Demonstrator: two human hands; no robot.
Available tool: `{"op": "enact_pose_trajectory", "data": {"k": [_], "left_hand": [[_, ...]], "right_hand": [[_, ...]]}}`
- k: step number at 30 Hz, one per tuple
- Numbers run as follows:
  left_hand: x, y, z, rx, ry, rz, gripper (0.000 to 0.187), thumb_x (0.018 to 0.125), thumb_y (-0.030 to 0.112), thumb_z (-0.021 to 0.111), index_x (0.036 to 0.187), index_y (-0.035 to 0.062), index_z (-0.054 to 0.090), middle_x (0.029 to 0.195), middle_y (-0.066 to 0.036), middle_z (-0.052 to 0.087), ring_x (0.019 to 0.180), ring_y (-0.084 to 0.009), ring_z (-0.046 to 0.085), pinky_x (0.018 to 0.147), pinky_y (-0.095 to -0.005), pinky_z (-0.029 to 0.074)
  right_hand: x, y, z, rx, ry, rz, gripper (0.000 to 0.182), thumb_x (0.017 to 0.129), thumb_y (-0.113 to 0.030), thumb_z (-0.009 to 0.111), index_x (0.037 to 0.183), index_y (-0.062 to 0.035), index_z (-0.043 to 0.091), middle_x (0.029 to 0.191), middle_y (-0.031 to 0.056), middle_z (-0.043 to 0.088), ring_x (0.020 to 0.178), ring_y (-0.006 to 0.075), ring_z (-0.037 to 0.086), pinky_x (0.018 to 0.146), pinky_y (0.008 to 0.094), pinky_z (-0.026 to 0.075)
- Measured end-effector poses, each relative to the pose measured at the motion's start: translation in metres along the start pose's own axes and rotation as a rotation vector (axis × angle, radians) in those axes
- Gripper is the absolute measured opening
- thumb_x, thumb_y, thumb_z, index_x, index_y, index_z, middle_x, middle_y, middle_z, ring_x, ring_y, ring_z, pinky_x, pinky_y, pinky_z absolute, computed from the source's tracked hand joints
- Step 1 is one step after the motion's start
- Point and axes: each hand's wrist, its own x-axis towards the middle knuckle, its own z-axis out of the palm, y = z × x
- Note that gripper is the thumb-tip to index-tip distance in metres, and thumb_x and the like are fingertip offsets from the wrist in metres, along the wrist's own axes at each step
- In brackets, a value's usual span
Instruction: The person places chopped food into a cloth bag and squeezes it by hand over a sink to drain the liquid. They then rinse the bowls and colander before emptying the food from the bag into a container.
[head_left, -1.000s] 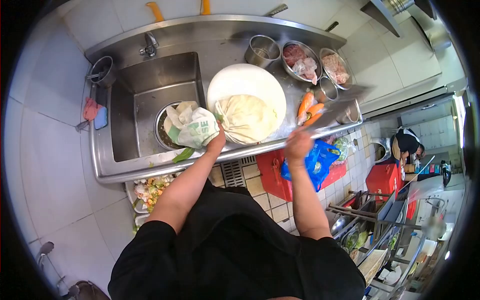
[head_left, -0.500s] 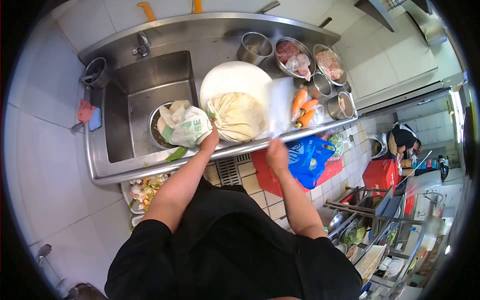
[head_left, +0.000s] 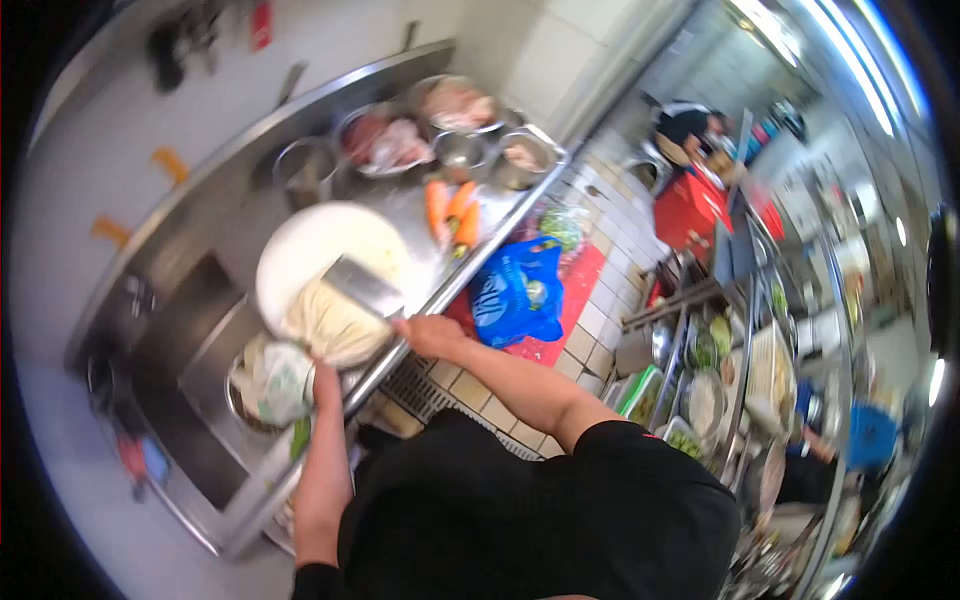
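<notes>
My right hand [head_left: 432,338] is closed around the handle of a cleaver [head_left: 364,286]. Its wide blade lies flat over the edge of a cream-coloured pleated bundle [head_left: 338,330]. That bundle sits on a round white cutting board [head_left: 320,235]. My left hand [head_left: 326,385] grips the side of a white plastic bag [head_left: 275,380] with green print, its fingertips partly hidden. The bag rests in a round metal bowl [head_left: 236,398] at the sink's edge. A green leaf [head_left: 300,437] lies beside my left wrist.
Carrots [head_left: 465,222], metal bowls of raw meat [head_left: 385,145] and steel pots [head_left: 306,170] stand along the counter. A blue bag [head_left: 518,298] rests on a red box below the counter edge. Another person [head_left: 690,130] bends over in the background.
My view has swung right and tilted. The cleaver, blurred beside the board before, now overlaps the bundle, with my right hand closer to the board. My left hand stays at the plastic bag.
</notes>
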Motion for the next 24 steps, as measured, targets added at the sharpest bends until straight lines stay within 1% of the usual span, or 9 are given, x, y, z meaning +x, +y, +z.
{"op": "enact_pose_trajectory", "data": {"k": [8,11,12,13,14,21,22,23,24], "left_hand": [[0.008,0.18,-0.104,-0.44,-0.036,-0.074,0.06,0.109,0.042,0.031,0.15,-0.0017,0.039,0.154,-0.018,0.043,0.14,-0.0286,0.042,0.117,-0.0378,0.029],[0.066,0.186,-0.068,-0.372,-0.072,0.229,0.053,0.111,0.033,0.029,0.153,0.002,0.035,0.157,-0.017,0.038,0.142,-0.0293,0.039,0.122,-0.0394,0.025],[0.083,0.204,-0.085,0.194,0.055,0.709,0.048,0.109,0.027,0.033,0.15,0.0021,0.041,0.15,-0.02,0.047,0.138,-0.0332,0.044,0.119,-0.0414,0.029],[0.077,0.291,-0.128,-0.13,-0.056,0.547,0.031,0.103,0.02,0.048,0.119,-0.0003,0.065,0.124,-0.022,0.065,0.117,-0.0386,0.059,0.104,-0.0487,0.043],[0.072,0.336,-0.145,0.141,0.264,0.996,0.033,0.102,0.025,0.049,0.108,0.0006,0.071,0.107,-0.022,0.07,0.102,-0.0399,0.064,0.094,-0.0503,0.047],[0.101,0.468,-0.161,-0.453,0.006,0.389,0.068,0.101,0.054,0.049,0.14,-0.0014,0.051,0.149,-0.015,0.049,0.138,-0.0282,0.043,0.114,-0.0359,0.031],[0.081,0.491,-0.186,-0.634,-0.102,0.055,0.068,0.101,0.054,0.051,0.14,-0.0016,0.052,0.143,-0.015,0.054,0.135,-0.0246,0.046,0.114,-0.0352,0.031],[0.094,0.485,-0.194,-0.512,-0.134,-0.2,0.069,0.102,0.057,0.044,0.133,-0.0033,0.056,0.103,-0.012,0.069,0.076,-0.0167,0.064,0.068,-0.0357,0.055],[0.103,0.473,-0.193,-0.774,-0.061,-0.228,0.067,0.102,0.054,0.045,0.133,-0.0051,0.054,0.104,-0.014,0.069,0.08,-0.0188,0.066,0.071,-0.037,0.056]], "right_hand": [[-0.032,0.003,-0.037,1.03,0.11,0.042,0.059,0.103,-0.055,0.044,0.081,-0.003,0.062,0.054,0.0018,0.048,0.036,0.0131,0.043,0.035,0.03,0.034],[-0.028,0.045,-0.022,0.853,0.284,-0.003,0.052,0.103,-0.051,0.048,0.095,-0.0029,0.065,0.063,0.0052,0.054,0.042,0.0141,0.048,0.038,0.0301,0.04],[-0.03,0.051,-0.029,1.08,0.163,0.194,0.048,0.102,-0.05,0.049,0.098,-0.0037,0.063,0.067,0.0055,0.055,0.046,0.0139,0.05,0.039,0.0298,0.043],[-0.035,0.054,-0.036,1.217,0.139,0.203,0.047,0.102,-0.05,0.05,0.096,-0.0045,0.059,0.065,0.0041,0.053,0.047,0.0129,0.048,0.039,0.0294,0.042],[-0.032,0.063,-0.03,1.301,0.158,0.227,0.044,0.102,-0.049,0.051,0.088,-0.0071,0.056,0.063,0.0023,0.05,0.045,0.0112,0.044,0.037,0.0282,0.038],[-0.026,0.072,-0.078,1.188,0.215,0.016,0.035,0.102,-0.035,0.057,0.08,-0.0098,0.05,0.054,-0.0016,0.045,0.037,0.0083,0.039,0.034,0.0263,0.033],[-0.023,0.072,-0.086,1.165,0.21,-0.012,0.035,0.102,-0.035,0.058,0.08,-0.0092,0.051,0.054,-0.0017,0.045,0.037,0.0082,0.039,0.034,0.0265,0.033],[-0.022,0.074,-0.094,1.141,0.208,-0.037,0.034,0.102,-0.035,0.058,0.081,-0.0085,0.051,0.054,-0.0018,0.045,0.037,0.0082,0.039,0.034,0.0266,0.033],[-0.019,0.077,-0.1,1.134,0.199,-0.052,0.033,0.101,-0.033,0.06,0.082,-0.0073,0.054,0.055,-0.0017,0.046,0.038,0.0079,0.04,0.035,0.0265,0.034]]}}
